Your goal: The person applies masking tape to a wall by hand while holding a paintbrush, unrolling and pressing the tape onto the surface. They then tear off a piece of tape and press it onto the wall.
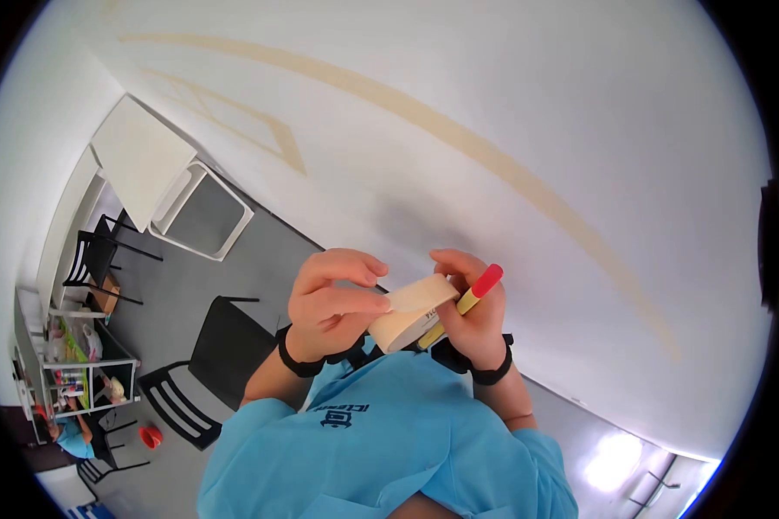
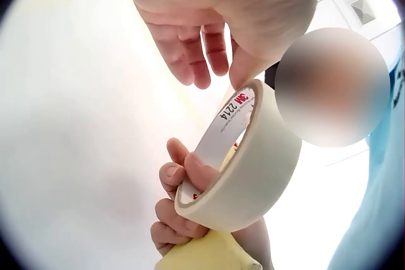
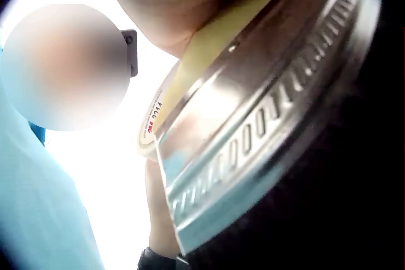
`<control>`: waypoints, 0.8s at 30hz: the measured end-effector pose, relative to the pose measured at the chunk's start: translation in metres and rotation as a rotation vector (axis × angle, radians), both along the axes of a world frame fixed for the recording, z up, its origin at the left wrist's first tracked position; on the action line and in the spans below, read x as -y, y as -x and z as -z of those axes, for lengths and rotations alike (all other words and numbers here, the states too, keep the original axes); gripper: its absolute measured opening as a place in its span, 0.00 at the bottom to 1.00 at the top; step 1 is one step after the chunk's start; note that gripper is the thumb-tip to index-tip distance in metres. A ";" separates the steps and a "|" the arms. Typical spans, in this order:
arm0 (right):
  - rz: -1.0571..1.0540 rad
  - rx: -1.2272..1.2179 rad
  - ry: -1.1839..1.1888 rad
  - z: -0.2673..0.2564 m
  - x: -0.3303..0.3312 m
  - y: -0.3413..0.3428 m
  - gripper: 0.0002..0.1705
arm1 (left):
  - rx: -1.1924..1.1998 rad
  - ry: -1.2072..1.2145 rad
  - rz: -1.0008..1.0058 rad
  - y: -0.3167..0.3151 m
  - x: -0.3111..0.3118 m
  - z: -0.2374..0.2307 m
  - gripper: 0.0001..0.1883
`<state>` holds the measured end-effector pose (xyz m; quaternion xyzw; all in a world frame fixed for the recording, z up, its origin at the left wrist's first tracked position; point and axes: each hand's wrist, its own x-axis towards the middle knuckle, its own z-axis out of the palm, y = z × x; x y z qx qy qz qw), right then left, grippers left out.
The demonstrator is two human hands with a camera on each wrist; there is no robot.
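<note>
Over at the lower left stood a loaded shelf (image 1: 104,364), a red bucket (image 1: 150,437) on the floor just beside it, and then a black chair (image 1: 234,346) nearer the middle. Next came the left hand (image 1: 329,303), just left of centre: fingers loosely bent and spread apart, gripping nothing, the thumb right up against the edge of the roll of tape (image 1: 411,316)! That pale roll sat tilted in the lower middle of the frame, between the two hands. And the right hand (image 1: 480,320), right of centre, had it firmly, fingers curled round the ring with one inside the hole, while also clutching a yellow tool (image 1: 466,304), red end aimed up and right. Beyond them all, a tan strip (image 1: 472,143) arced over the white wall (image 1: 666,156) from upper left to far right.
</note>
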<state>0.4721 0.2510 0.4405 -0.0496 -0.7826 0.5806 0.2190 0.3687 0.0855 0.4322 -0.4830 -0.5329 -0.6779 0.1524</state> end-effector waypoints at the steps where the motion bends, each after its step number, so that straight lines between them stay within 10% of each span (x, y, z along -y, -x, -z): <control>1: 0.006 0.010 -0.012 0.000 0.000 0.000 0.29 | 0.000 0.008 -0.001 0.000 0.002 0.001 0.09; 14: 0.067 -0.057 0.070 0.011 0.001 0.005 0.26 | 0.020 0.088 0.058 0.001 0.006 0.011 0.14; 24: 0.178 -0.073 0.071 0.012 0.005 0.002 0.24 | -0.305 0.165 -0.269 0.008 0.001 0.003 0.17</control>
